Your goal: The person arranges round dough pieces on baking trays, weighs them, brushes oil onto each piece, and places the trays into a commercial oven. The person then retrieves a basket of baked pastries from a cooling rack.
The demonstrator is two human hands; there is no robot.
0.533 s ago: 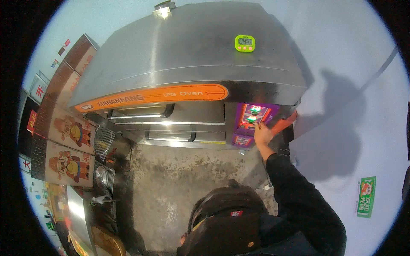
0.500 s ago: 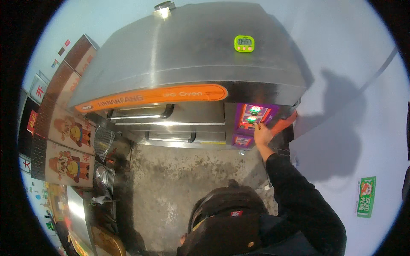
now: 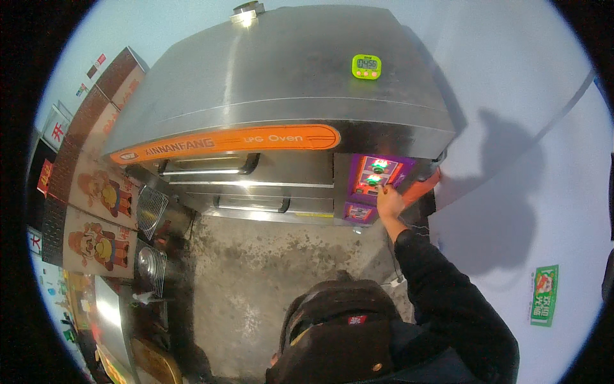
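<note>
My right hand (image 3: 390, 203) reaches out in a dark sleeve to the purple-framed control panel (image 3: 406, 168) at the right of a large steel oven (image 3: 288, 70). Its fingers are pinched together against the panel, just below a lit green display (image 3: 374, 181). Whatever lies under the fingertips is hidden by them. Another lit display (image 3: 378, 165) glows red and green above. Of my left hand (image 3: 274, 360) only a sliver of skin shows beside my dark clothing; its fingers are hidden.
A green digital timer (image 3: 366, 66) sits on the oven's top. Two oven doors with bar handles (image 3: 211, 171) face me. Stacked printed boxes (image 3: 96, 246) and wire racks (image 3: 152, 208) stand left, near a steel-topped table (image 3: 115, 313). A white wall (image 3: 486, 224) runs along the right.
The whole view has shifted slightly, with the oven front a little further left. The timer's display has changed. My right hand keeps its pinched place at the panel.
</note>
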